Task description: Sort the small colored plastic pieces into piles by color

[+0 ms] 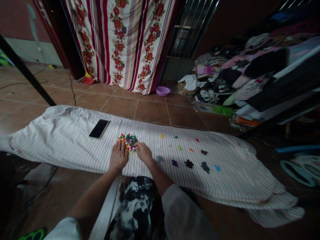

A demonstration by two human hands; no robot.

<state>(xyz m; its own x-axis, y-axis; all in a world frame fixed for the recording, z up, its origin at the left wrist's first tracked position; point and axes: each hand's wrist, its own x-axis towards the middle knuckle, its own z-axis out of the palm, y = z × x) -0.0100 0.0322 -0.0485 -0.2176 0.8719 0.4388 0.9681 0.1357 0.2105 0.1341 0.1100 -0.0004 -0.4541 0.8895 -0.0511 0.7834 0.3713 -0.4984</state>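
Observation:
A mixed pile of small colourful pieces (130,140) lies on a striped cloth (82,146). My left hand (119,155) rests flat at the pile's left edge, fingers stretched out and touching the pieces. At the right edge, my right hand (144,153) has its fingers curled and pinched together; whatever is in them is hidden. To the right, small groups sorted by colour are spread in rows, among them yellow pieces (161,136), black pieces (189,163), dark grey pieces (205,167), purple pieces (174,163), blue pieces (217,167) and brown pieces (204,152).
A phone (99,128) lies on the cloth left of the pile. Beyond stand a floral curtain (125,43), a purple basin (163,91) and a red broom (87,79) on the tiled floor. Heaped clothes (225,70) fill the back right.

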